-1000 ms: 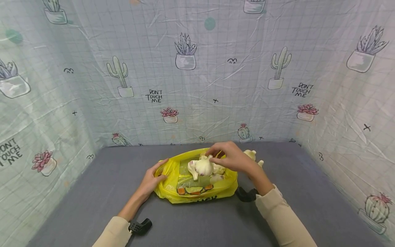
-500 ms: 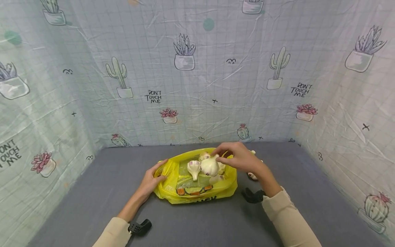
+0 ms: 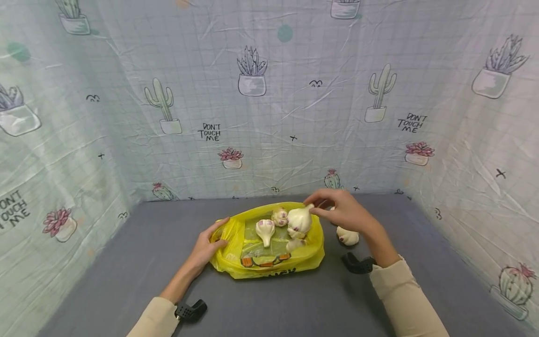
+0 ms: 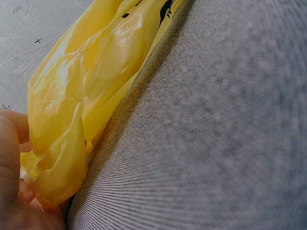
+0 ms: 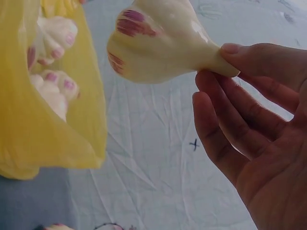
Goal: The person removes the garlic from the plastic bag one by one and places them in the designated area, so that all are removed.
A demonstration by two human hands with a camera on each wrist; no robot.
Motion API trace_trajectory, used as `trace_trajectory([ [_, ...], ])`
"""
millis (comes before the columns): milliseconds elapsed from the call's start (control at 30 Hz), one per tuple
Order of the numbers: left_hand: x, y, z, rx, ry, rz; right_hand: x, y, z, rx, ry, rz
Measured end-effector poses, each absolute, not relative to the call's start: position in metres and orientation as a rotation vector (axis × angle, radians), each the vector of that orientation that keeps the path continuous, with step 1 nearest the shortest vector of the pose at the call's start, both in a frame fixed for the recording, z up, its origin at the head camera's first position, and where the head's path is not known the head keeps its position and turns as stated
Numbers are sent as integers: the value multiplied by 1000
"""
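Observation:
My right hand pinches a garlic bulb by its stem, over the right end of a yellow plastic bag. In the right wrist view this bulb has purple streaks and hangs beside the bag, clear of its side. The bag lies on its side with its mouth spread wide. Inside it are several more bulbs, one garlic bulb with its stem toward me. At the bag's left end my left hand holds the plastic; the left wrist view shows a crumpled bag corner between thumb and fingers.
Another garlic bulb lies on the grey table right of the bag, with one more partly hidden behind my right hand. A cloth backdrop printed with cacti encloses the back and sides.
My right hand has lifted the garlic bulb and carried it rightward from the middle of the bag toward its right edge, uncovering other bulbs. The left hand has stayed in place.

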State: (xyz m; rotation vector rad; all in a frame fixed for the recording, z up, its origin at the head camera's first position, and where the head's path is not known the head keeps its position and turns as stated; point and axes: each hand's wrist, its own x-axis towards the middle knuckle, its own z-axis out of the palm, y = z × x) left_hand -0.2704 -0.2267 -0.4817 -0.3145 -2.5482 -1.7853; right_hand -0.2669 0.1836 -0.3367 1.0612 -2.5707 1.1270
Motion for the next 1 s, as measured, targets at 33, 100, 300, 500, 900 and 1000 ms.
trace_trajectory([
  [33, -270, -227, -482, -314, -2548, -1786, -267, 186, -336, 1057, -2567, 1128],
  [100, -270, -227, -482, -308, -2546, -1794, -268, 190, -336, 1055, -2555, 1133],
  [300, -270, -227, -483, -285, -2545, -1798, -270, 202, -334, 1040, -2537, 1145],
  [500, -272, -225, -483, -275, -2546, -1805, -271, 213, -332, 1010, -2518, 1148],
  [900, -272, -226, -484, -283, -2551, -1783, -273, 227, -329, 928, -2523, 1090],
  [1000, -273, -226, -484, -286, -2553, -1783, -273, 231, -328, 910, -2524, 1089],
])
